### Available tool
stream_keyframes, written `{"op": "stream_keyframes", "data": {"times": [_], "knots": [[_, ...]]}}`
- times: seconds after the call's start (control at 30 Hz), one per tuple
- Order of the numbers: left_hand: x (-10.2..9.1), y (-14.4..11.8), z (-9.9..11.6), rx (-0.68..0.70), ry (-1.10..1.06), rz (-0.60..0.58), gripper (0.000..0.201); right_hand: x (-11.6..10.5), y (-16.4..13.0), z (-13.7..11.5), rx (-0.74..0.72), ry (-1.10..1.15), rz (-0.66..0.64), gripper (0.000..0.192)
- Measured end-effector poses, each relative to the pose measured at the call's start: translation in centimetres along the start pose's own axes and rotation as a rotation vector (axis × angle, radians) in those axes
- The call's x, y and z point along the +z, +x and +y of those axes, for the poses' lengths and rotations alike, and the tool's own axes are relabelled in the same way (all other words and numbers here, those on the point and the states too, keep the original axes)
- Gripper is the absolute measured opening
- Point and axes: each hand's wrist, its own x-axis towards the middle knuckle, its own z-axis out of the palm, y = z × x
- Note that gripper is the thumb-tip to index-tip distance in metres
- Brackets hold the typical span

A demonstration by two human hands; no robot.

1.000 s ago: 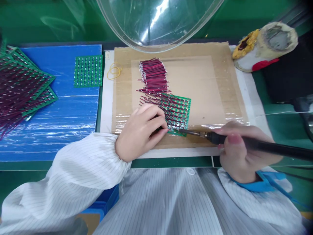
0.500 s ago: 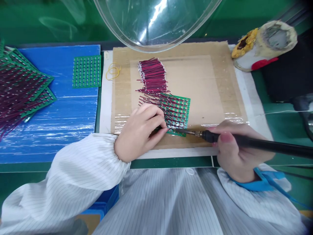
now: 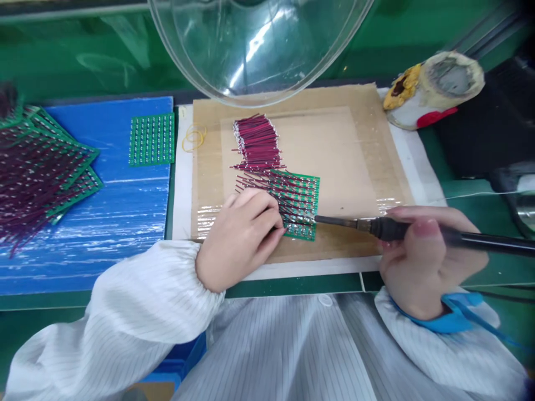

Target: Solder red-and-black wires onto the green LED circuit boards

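Note:
A green circuit board (image 3: pixel 307 192) with rows of solder pads lies on cardboard, and dark red wires (image 3: pixel 261 181) run from it to the left. My left hand (image 3: pixel 246 239) rests over its lower left part, thumb and fingers pinched on a dark red wire; the fingertips hide most of it. My right hand (image 3: pixel 430 256) is closed around the black handle of a soldering iron (image 3: pixel 346 223). The iron's tip is at the board's right edge; whether it touches is not clear. Just above the board sits a bundle of cut dark red wires (image 3: pixel 257 142) with tinned ends.
A bare green board (image 3: pixel 151 139) and a pile of wired boards (image 3: pixel 50 178) lie on a blue sheet (image 3: pixel 134 223) at left. Yellow rubber bands (image 3: pixel 194 137) lie on the cardboard (image 3: pixel 359 145). A clear round shield (image 3: pixel 259 100) overhangs the back; a crusted pot (image 3: pixel 434 94) stands at right.
The soldering iron has drawn back rightward, its tip moving from beside my left fingertips to the board's right edge. My left hand keeps its pinch; the whole view has shifted slightly.

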Motion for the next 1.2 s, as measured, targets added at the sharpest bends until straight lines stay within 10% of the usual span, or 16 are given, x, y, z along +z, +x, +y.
{"op": "stream_keyframes", "data": {"times": [0.43, 1.0, 1.2], "knots": [[-3.0, 7.8, -7.7, -0.067, 0.069, 0.003, 0.009, -1.9, 0.1, 1.0, 0.129, -0.058, 0.028, 0.01], [-2.0, 5.5, -6.9, -0.018, -0.13, 0.255, 0.013, -1.3, 0.3, 0.9, 0.092, 0.021, -0.041, 0.009], [-1.5, 3.4, -3.6, 0.051, -0.148, 0.257, 0.011, -1.4, 0.4, 0.8, 0.074, 0.051, -0.113, 0.009]]}}
